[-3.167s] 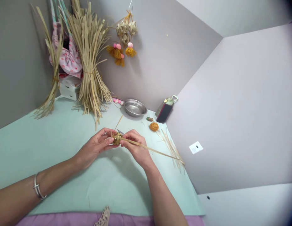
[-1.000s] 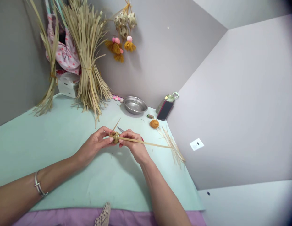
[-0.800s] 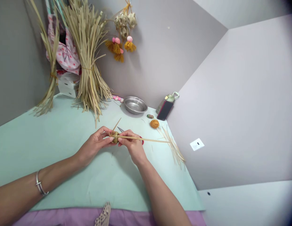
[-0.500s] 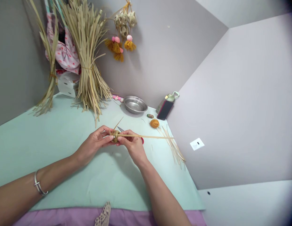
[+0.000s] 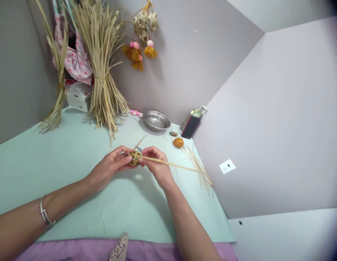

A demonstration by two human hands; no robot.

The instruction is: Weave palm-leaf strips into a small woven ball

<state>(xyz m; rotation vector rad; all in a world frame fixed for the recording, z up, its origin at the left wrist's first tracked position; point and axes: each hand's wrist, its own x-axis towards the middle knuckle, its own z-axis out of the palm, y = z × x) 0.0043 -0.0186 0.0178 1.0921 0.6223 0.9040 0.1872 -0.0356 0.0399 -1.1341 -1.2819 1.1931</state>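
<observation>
A small woven ball of flat, straw-coloured strips is held just above the table, between the fingertips of both hands. My left hand grips its left side, thumb in front. At the ball's right edge, the thumb and fingers of my right hand are closed where a long strip comes out. That strip runs over the right hand and slants down to the right. A short strip end sticks up from the top. Behind the fingers shows a metal scissor blade; the rest is hidden by my right hand.
Bundles of dried strips stand at the back left. A steel bowl, an orange yarn ball, a phone leaning on a bottle, and loose thin strips lie toward the back right. Woven balls with tassels hang on the wall.
My right hand has turned slightly and shifted a little right. The woven ball shows more of its front, and the long strip's far end has dropped lower. The red scissor handle is now hidden.
</observation>
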